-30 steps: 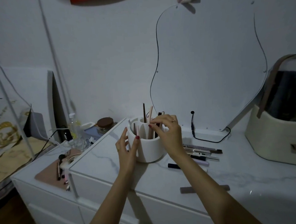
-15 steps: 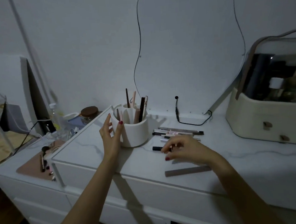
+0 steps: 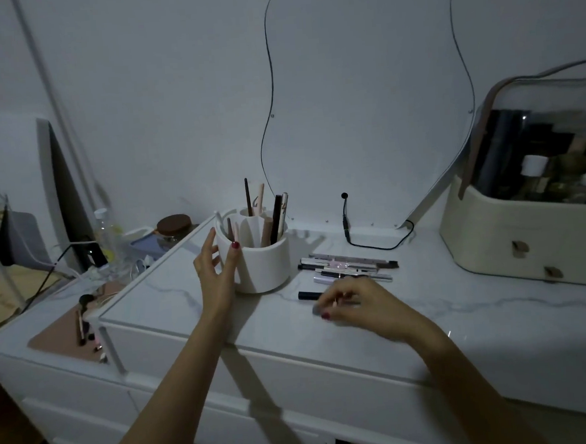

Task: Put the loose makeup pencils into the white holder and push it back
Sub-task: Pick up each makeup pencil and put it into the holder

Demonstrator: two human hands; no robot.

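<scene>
The loose makeup pencils (image 3: pixel 347 268) lie in a tight row on the marble-look top, just beyond my right hand (image 3: pixel 358 305) and to the right of the white holder (image 3: pixel 263 263). They look thin, stiff and light, and smooth enough to roll or slip on this glossy surface; I would pinch each one near its middle between thumb and fingertip, or lift one end first. A dark pencil (image 3: pixel 308 295) lies apart from the row, touching or just ahead of my right fingertips.

My right hand is low over the top with fingers curled in a narrow pinch; something pale shows at the fingertips, but I cannot tell whether a pencil is truly held or only touched.

The holder stands upright just right of my left hand (image 3: pixel 217 266), with several pencils already standing in its divided compartments. It seems a rigid, thick-walled cup, probably heavy enough to stay put yet free to slide. My left hand is open and spread, thumb against the holder's near wall, fingers off it, steadying it, not gripping.

Further right of my right hand sits a cream cosmetics case (image 3: pixel 525 228); behind the pencils a black cable (image 3: pixel 371 242) lies along the mirror's (image 3: pixel 363 97) base.
</scene>
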